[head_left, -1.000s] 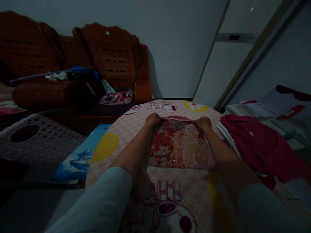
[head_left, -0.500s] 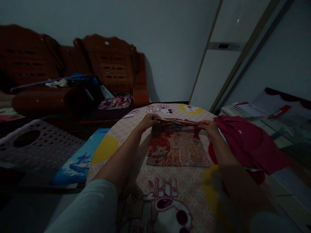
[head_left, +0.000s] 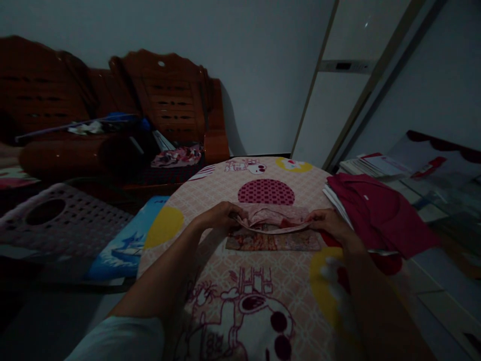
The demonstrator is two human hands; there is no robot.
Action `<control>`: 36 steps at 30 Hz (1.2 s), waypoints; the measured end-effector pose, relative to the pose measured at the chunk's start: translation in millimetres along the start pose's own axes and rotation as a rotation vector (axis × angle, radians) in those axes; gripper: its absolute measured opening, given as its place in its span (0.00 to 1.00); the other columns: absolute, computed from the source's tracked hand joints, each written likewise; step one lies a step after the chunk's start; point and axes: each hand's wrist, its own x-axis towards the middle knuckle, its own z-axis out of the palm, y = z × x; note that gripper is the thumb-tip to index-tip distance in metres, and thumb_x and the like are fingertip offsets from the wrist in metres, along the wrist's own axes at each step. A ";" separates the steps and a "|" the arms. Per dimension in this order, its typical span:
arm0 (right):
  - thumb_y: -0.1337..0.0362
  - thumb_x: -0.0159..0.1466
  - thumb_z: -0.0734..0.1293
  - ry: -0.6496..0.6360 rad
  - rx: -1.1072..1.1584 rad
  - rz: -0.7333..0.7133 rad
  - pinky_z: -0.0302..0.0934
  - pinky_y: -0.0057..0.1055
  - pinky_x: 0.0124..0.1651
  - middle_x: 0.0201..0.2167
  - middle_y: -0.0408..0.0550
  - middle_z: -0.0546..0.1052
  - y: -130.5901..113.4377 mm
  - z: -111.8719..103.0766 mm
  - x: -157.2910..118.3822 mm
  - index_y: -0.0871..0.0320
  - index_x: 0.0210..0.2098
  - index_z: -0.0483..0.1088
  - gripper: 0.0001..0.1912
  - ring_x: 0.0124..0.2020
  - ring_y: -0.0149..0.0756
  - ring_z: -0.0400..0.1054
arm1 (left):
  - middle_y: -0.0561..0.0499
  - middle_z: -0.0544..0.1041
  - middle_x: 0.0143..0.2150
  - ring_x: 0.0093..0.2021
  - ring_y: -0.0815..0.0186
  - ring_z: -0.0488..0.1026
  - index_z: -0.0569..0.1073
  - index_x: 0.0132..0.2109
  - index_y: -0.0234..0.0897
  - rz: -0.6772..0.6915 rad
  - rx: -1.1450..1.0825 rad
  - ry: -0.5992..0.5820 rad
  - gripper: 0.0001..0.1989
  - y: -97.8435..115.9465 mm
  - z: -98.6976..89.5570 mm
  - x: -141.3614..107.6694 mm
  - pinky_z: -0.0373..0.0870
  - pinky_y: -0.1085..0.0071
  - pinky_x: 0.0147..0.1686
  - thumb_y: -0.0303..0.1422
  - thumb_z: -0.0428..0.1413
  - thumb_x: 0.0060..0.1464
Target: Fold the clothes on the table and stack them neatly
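Note:
A folded patterned garment (head_left: pixel 270 242) in red, tan and pink lies on a table with a cartoon-print cloth (head_left: pixel 210 193). My left hand (head_left: pixel 221 216) pinches the garment's upper edge at its left corner. At the opposite corner my right hand (head_left: pixel 327 223) grips the same edge, fingers closed. Between the hands the edge sags in a shallow curve, and a paler pink side of the fabric shows behind it. The garment's lower part rests flat on the cloth. Just right of my right hand lies a stack of folded clothes with a dark pink garment (head_left: pixel 379 210) on top.
A wooden bench (head_left: pixel 169 100) with clothes and other items on it stands by the wall at left. A woven plastic chair (head_left: pixel 93 215) and a blue printed bag (head_left: pixel 124 245) are left of the table. Papers (head_left: pixel 370 166) lie on furniture at right.
Both hands have come down and nearer to me with the garment's upper edge, folding it over the lower part. A dark pink oval on the tablecloth now shows behind.

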 end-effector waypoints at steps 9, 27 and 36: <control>0.59 0.44 0.77 -0.053 0.070 -0.021 0.65 0.32 0.39 0.27 0.45 0.79 -3.8 -15.4 -13.8 0.57 0.27 0.77 0.12 0.31 0.36 0.71 | 0.50 0.82 0.39 0.38 0.64 0.77 0.83 0.41 0.41 0.126 -0.021 -0.035 0.10 22.5 -2.0 -6.7 0.70 0.74 0.40 0.32 0.61 0.50; 0.49 0.55 0.71 -0.216 0.048 -0.120 0.64 0.29 0.26 0.27 0.48 0.80 -23.0 36.7 -12.9 0.58 0.32 0.79 0.17 0.23 0.33 0.69 | 0.47 0.79 0.42 0.42 0.62 0.74 0.79 0.46 0.40 0.305 0.230 -0.015 0.13 40.1 63.4 17.6 0.67 0.70 0.44 0.29 0.54 0.56; 0.48 0.55 0.72 -0.075 0.047 -0.065 0.60 0.25 0.20 0.24 0.46 0.78 -13.8 31.7 -8.8 0.59 0.28 0.76 0.19 0.18 0.28 0.66 | 0.46 0.79 0.46 0.45 0.63 0.74 0.77 0.50 0.37 0.376 0.136 0.013 0.14 43.8 70.2 19.6 0.66 0.71 0.46 0.31 0.51 0.61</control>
